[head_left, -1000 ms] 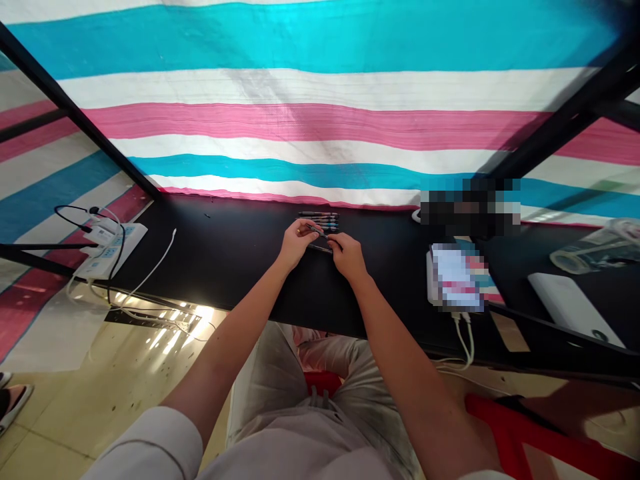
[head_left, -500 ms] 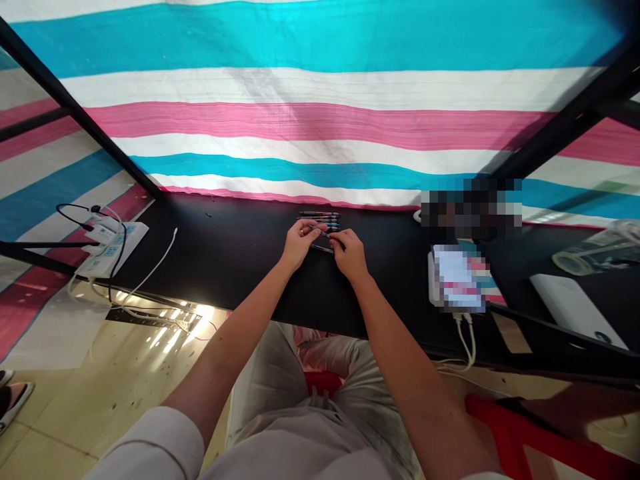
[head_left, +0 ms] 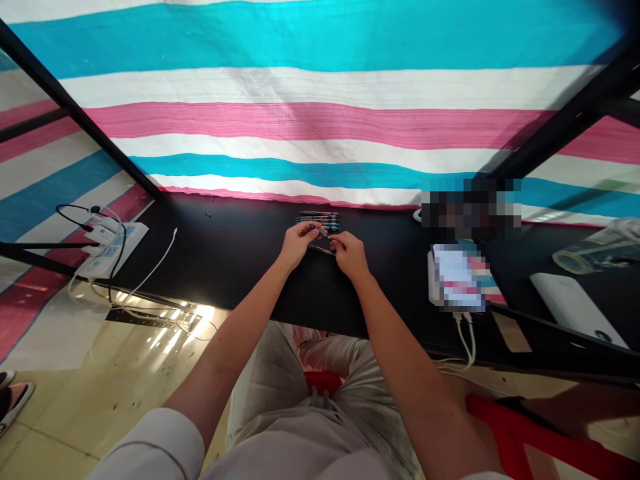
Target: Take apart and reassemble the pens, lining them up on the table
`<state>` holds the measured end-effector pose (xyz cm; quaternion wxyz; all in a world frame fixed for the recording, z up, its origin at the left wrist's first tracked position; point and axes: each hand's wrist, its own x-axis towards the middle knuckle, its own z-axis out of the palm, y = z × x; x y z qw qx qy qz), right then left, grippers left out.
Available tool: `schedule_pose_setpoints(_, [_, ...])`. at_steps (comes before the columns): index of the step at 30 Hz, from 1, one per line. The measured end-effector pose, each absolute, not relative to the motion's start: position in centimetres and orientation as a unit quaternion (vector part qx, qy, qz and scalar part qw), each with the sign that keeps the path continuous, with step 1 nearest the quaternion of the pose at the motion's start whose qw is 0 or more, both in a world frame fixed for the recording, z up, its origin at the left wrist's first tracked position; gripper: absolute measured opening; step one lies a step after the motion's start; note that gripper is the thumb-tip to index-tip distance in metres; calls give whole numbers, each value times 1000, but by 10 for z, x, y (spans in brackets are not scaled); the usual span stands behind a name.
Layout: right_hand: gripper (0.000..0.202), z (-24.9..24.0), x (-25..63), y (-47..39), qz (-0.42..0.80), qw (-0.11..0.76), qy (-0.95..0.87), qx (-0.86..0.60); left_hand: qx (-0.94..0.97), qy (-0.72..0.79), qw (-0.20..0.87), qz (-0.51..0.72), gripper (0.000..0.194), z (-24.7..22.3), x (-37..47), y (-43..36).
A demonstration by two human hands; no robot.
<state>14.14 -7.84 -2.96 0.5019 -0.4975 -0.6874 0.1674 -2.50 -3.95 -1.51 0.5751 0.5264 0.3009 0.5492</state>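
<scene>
— What's the setting?
— A black table (head_left: 240, 257) runs across the middle of the frame, with a striped cloth (head_left: 310, 100) of blue, white and pink hanging behind it.

— And the hands?
— Both forearms reach up from the bottom of the frame and meet at the centre. The left hand (head_left: 296, 243) is curled, its fingertips pinching one end of a thin pen (head_left: 323, 235); the right hand (head_left: 351, 255) is closed on the other end. The pen is held just above the table.

— What's around them?
— Just behind the hands lies a row of pens (head_left: 320, 219), side by side near the cloth. To the right sit a blurred device (head_left: 456, 277) with white cables hanging off the table edge and a white box (head_left: 573, 308). At the left edge, a power strip (head_left: 113, 247) with a white cable (head_left: 159, 259). Nothing blocks the hands.
</scene>
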Motion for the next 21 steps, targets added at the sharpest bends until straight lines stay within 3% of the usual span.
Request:
schedule_pose_setpoints(5, [18,-24,140,-81,145,513,-688,-492,501,304,580,565,37,-11,-22,-43])
schedule_pose_setpoints(10, [13,-23,139,-82,149,518,-685,-489,530,400,507,550,28,-10,-24,-44])
schedule_pose_setpoints(16, [24,-28,141,-80,178,504,-688,-491,564,398,484,538,21,-8,-28,-42])
schedule_pose_setpoints(21, [20,-22,138,-83,143,485,-695,-511,555,396,474,557,22,-11,-28,-40])
